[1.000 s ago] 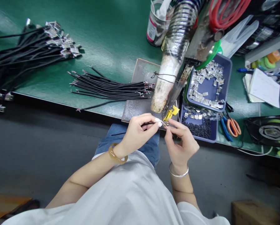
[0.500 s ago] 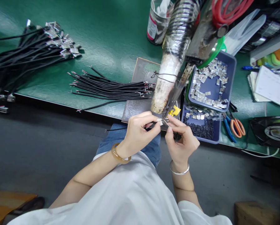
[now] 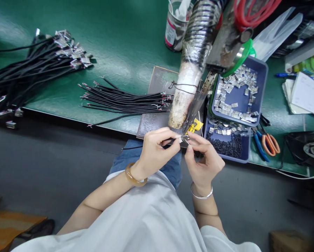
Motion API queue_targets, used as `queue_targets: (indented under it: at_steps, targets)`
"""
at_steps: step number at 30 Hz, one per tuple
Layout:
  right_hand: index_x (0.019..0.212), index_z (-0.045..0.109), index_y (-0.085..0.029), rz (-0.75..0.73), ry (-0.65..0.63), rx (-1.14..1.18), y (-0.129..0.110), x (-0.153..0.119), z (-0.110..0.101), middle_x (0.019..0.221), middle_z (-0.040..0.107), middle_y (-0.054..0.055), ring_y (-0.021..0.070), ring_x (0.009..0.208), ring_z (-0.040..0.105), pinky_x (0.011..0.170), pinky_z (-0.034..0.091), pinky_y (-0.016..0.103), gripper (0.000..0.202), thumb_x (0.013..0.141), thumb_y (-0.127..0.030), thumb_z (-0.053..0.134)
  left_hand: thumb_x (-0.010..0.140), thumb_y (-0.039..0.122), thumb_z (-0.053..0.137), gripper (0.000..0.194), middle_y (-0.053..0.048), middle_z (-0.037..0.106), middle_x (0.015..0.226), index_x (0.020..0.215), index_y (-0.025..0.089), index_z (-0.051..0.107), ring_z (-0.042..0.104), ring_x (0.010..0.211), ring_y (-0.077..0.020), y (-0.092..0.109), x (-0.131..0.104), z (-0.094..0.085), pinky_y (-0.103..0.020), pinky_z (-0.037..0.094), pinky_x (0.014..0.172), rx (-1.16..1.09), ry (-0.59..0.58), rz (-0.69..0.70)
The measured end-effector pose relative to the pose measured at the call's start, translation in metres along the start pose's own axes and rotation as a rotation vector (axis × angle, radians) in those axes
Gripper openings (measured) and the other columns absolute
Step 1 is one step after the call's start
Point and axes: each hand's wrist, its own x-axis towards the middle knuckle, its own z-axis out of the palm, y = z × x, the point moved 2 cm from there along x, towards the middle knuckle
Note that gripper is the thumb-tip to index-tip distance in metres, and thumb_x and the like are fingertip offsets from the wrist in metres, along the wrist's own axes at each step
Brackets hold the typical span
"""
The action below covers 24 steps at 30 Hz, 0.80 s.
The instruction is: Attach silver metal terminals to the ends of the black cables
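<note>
My left hand (image 3: 160, 144) pinches a black cable (image 3: 132, 148) close to its end, where a small silvery connector (image 3: 181, 139) shows just past the fingertips. Thumb and forefinger of my right hand (image 3: 203, 155) are closed on a thin strand of solder wire (image 3: 186, 141), whose tip points at the connector. Right above both fingertips is the narrow tip of a fixed soldering iron (image 3: 196, 105). A yellow piece (image 3: 195, 126) lies behind my right fingers. The exact contact between iron, wire and connector is too small to tell.
A foil duct with a pale nozzle (image 3: 181, 94) hangs over a dark board (image 3: 157, 122). Stripped black cables (image 3: 122, 99) lie left, finished bundles (image 3: 72, 49) farther left. Right are a bin of metal connectors (image 3: 262, 91), a lower bin (image 3: 246, 154), blue pliers (image 3: 260, 145) and orange-handled scissors (image 3: 271, 145).
The view has shifted slightly, so things at the sides sit a little differently. Both hands keep their pinch at the iron's tip, with barely any movement.
</note>
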Motion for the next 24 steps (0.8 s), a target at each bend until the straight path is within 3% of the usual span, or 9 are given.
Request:
queue_targets:
  at_steps: [8, 18, 24]
  targets:
    - [0.091, 0.062, -0.023, -0.004, -0.005, -0.034, 0.0, -0.003, -0.004, 0.107, 0.078, 0.004, 0.0184, 0.091, 0.077, 0.079, 0.064, 0.031, 0.011, 0.089, -0.013, 0.066, 0.084, 0.011, 0.063, 0.013, 0.003, 0.055, 0.062, 0.076, 0.016, 0.073, 0.042, 0.054, -0.0074, 0.0, -0.005, 0.001, -0.021, 0.032, 0.051, 0.005, -0.048, -0.001]
    - [0.094, 0.068, -0.025, -0.023, 0.012, -0.031, -0.003, 0.009, 0.001, 0.104, 0.077, 0.003, 0.0197, 0.097, 0.076, 0.086, 0.063, 0.035, 0.016, 0.087, -0.01, 0.068, 0.084, 0.013, 0.064, 0.012, 0.003, 0.051, 0.061, 0.076, 0.016, 0.072, 0.039, 0.055, -0.0084, 0.0, -0.002, 0.002, -0.023, 0.032, 0.053, 0.051, 0.058, 0.075]
    - [0.091, 0.064, -0.024, -0.018, -0.01, -0.01, -0.003, 0.004, 0.0, 0.104, 0.077, 0.003, 0.018, 0.095, 0.076, 0.084, 0.062, 0.032, 0.016, 0.086, -0.008, 0.068, 0.083, 0.011, 0.063, 0.012, 0.002, 0.057, 0.063, 0.077, 0.015, 0.073, 0.044, 0.055, -0.0081, -0.003, -0.001, 0.0, -0.021, 0.034, 0.051, -0.005, 0.0, -0.015]
